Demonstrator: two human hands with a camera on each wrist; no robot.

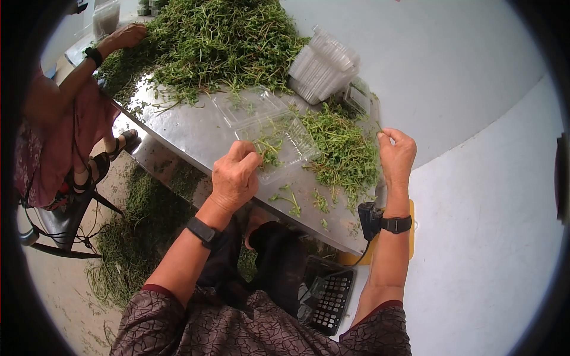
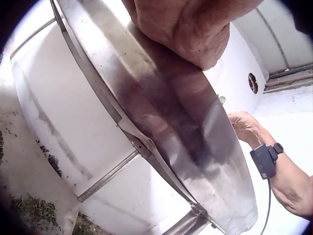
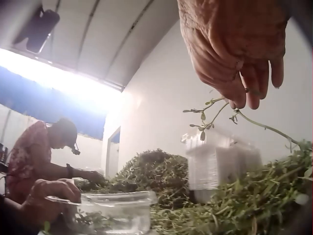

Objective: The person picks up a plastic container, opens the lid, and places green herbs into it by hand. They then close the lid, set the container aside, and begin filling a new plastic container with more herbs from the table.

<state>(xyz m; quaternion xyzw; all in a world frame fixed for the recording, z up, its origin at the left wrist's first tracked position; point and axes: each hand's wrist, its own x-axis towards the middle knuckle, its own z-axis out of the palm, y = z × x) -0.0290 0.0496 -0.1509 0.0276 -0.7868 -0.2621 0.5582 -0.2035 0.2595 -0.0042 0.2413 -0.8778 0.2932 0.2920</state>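
Observation:
My right hand pinches a thin green sprig between thumb and fingertips, raised over the right edge of a small pile of leafy stems. My left hand is curled at the near left side of an open clear plastic container. In the right wrist view, the left fingers bend over the container's rim. A few green sprigs lie inside it, and its lid is folded back. The left wrist view shows mostly the table's underside.
A large heap of greens covers the far side of the metal table. Stacked clear containers stand behind the small pile. Another person's hand reaches into the heap at left. Below are more greens and a black crate.

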